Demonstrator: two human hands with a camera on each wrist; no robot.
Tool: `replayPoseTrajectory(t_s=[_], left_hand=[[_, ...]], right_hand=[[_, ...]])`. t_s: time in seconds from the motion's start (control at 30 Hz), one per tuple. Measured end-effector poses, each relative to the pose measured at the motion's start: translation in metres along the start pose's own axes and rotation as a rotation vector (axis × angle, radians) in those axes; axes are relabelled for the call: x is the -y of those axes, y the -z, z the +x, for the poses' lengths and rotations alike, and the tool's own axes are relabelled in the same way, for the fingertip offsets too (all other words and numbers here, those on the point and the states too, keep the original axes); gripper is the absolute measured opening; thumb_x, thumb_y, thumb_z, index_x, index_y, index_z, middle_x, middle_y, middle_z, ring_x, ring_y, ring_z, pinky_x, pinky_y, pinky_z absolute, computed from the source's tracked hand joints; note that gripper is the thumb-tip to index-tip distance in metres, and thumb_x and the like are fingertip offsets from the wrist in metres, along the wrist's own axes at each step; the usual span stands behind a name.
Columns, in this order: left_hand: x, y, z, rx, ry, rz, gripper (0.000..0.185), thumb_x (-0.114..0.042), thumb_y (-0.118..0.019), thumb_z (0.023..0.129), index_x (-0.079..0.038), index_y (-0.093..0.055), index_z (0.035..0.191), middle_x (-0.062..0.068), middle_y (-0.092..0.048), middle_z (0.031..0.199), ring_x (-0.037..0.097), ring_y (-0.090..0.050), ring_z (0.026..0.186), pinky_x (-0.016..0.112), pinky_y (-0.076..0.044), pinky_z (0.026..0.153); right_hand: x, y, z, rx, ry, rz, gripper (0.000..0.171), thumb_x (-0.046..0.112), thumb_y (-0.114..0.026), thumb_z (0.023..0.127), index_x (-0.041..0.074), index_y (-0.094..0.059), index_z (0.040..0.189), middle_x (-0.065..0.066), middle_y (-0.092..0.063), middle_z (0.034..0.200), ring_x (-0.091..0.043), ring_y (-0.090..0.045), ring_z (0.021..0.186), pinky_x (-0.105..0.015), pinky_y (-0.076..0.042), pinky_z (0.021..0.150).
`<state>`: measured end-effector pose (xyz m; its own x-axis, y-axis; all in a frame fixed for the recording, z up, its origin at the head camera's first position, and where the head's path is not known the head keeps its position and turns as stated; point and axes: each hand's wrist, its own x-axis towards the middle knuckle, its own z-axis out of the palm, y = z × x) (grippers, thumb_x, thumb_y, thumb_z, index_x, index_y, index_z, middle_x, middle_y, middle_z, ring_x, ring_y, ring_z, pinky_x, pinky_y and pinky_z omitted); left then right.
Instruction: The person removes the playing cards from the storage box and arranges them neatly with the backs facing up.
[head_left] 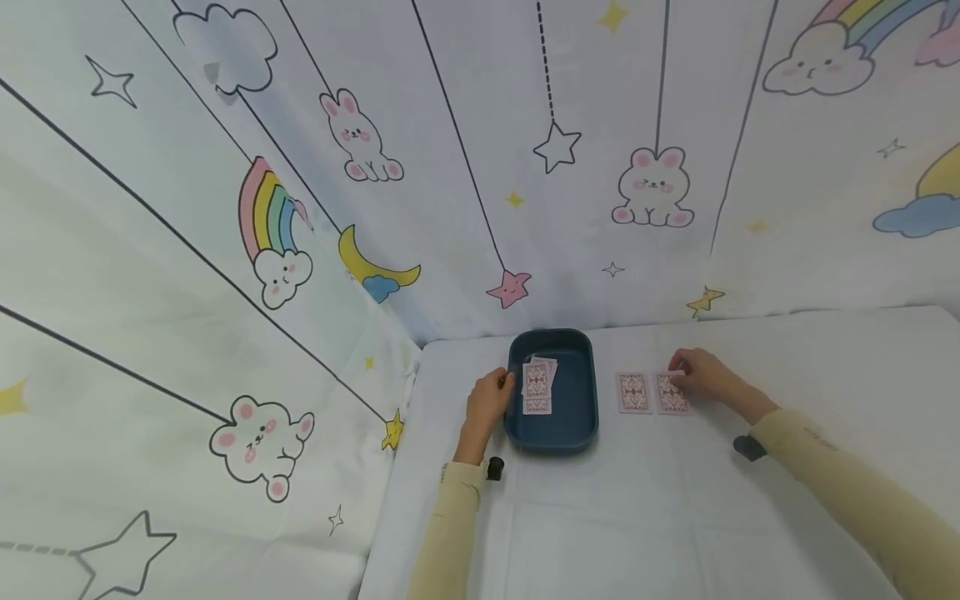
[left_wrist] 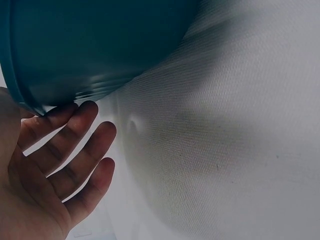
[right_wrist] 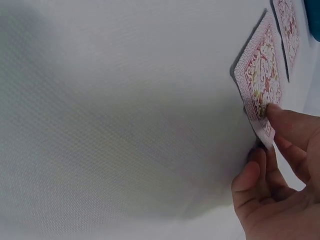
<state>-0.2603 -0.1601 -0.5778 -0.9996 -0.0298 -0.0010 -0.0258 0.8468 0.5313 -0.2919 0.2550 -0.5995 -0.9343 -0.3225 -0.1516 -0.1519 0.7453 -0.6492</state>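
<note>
My left hand (head_left: pixel 489 403) holds the left rim of a dark blue tray (head_left: pixel 576 433). In the left wrist view, its fingers (left_wrist: pixel 90 145) lie against and beside the tray's outer wall (left_wrist: pixel 100 45); the thumb is mostly hidden. Several playing cards (head_left: pixel 537 379) with red patterned backs lie loosely stacked inside the tray. To the right of it, my right hand (head_left: pixel 703 375) pinches the near-side card of a pair, a red-backed playing card (right_wrist: pixel 260 75), thumb on its back and fingers at its edge. A second playing card (head_left: pixel 634 392) lies face down between that one and the tray.
A white cloth covers the table (head_left: pixel 600 517). Behind and to the left hang white curtains (head_left: pixel 465 100) printed with bunnies, stars and rainbows. Dark wrist devices show below each hand, the left one (head_left: pixel 495 468) near the tray's corner.
</note>
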Motion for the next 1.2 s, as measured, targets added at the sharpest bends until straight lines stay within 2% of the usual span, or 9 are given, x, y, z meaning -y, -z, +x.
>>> replayPoseTrajectory(t_s=[0.3,0.6,0.73,0.83,1.03,1.2], left_hand=[[0.001,0.001,0.000,-0.007,-0.003,0.004,0.031,-0.034,-0.051,0.104,-0.013,-0.056,0.083,0.001,-0.051,0.069,0.015,-0.046,0.057,0.028,-0.032,0.051],[0.002,0.002,-0.001,-0.021,-0.033,-0.015,0.031,-0.033,-0.050,0.105,-0.013,-0.055,0.081,0.000,-0.050,0.066,0.013,-0.044,0.053,0.027,-0.032,0.049],[0.001,0.001,-0.002,-0.013,-0.048,-0.023,0.032,-0.033,-0.050,0.105,-0.013,-0.056,0.080,0.000,-0.050,0.065,0.013,-0.044,0.053,0.027,-0.032,0.049],[-0.001,0.000,-0.002,-0.005,-0.044,-0.019,0.032,-0.032,-0.050,0.105,-0.013,-0.056,0.080,0.000,-0.050,0.066,0.013,-0.044,0.053,0.027,-0.032,0.049],[0.001,-0.001,-0.001,-0.013,-0.034,-0.016,0.033,-0.034,-0.050,0.105,-0.014,-0.055,0.080,0.000,-0.050,0.065,0.013,-0.045,0.053,0.027,-0.032,0.049],[0.003,-0.001,-0.001,-0.016,-0.036,-0.010,0.032,-0.034,-0.050,0.105,-0.014,-0.055,0.080,0.000,-0.051,0.066,0.014,-0.045,0.053,0.027,-0.032,0.049]], right_hand=[[0.002,-0.003,0.003,-0.047,0.050,-0.050,0.009,0.006,-0.066,0.091,-0.003,-0.066,0.094,-0.019,-0.062,0.094,-0.034,-0.056,0.092,-0.054,-0.046,0.086],[0.008,-0.002,0.000,-0.053,0.082,-0.083,0.011,0.004,-0.066,0.091,-0.005,-0.068,0.096,-0.018,-0.066,0.092,-0.035,-0.058,0.091,-0.057,-0.046,0.088],[0.006,-0.002,-0.003,-0.038,0.059,-0.097,0.013,0.005,-0.065,0.090,-0.005,-0.067,0.098,-0.021,-0.064,0.095,-0.038,-0.058,0.094,-0.058,-0.046,0.090],[0.001,-0.003,-0.005,-0.032,0.022,-0.082,0.020,0.007,-0.064,0.092,-0.007,-0.063,0.106,-0.026,-0.062,0.101,-0.041,-0.058,0.097,-0.058,-0.047,0.089],[-0.003,0.000,-0.006,-0.067,-0.010,-0.054,0.047,0.015,-0.065,0.094,-0.013,-0.050,0.128,-0.037,-0.054,0.118,-0.051,-0.054,0.108,-0.061,-0.046,0.092],[0.003,0.005,-0.004,-0.057,-0.017,-0.070,0.066,0.025,-0.067,0.095,-0.013,-0.040,0.141,-0.042,-0.045,0.136,-0.058,-0.044,0.126,-0.066,-0.037,0.104]])
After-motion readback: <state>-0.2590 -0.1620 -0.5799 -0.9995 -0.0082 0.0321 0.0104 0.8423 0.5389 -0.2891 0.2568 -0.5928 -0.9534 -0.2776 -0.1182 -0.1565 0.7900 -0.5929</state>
